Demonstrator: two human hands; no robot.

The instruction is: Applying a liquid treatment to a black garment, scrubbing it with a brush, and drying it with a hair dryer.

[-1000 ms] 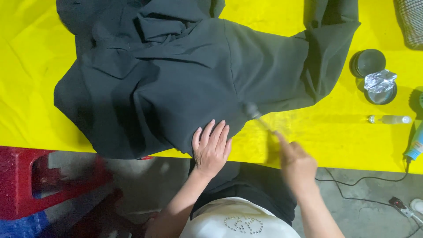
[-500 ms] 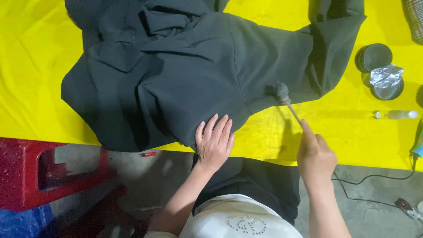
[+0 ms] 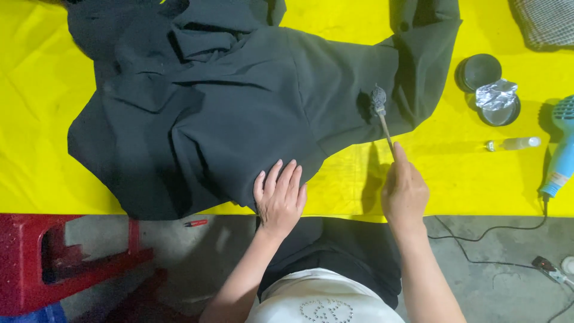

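Your right hand [image 3: 405, 190] pinches a thin brush [image 3: 381, 113] (stick pointing away from you), its head on the dark garment [image 3: 239, 107]. Your left hand [image 3: 280, 194] lies flat, fingers spread, near the yellow table's [image 3: 48, 149] front edge.

The person wears a white top [image 3: 323, 299] with tiny shiny studs set in a round pattern on the chest. Below it, over the lap, is dark, nearly black cloth [image 3: 335, 251]. Both arms are bare, with no sleeves. The left hand [image 3: 280, 197] and right hand [image 3: 405, 191] have no gloves.
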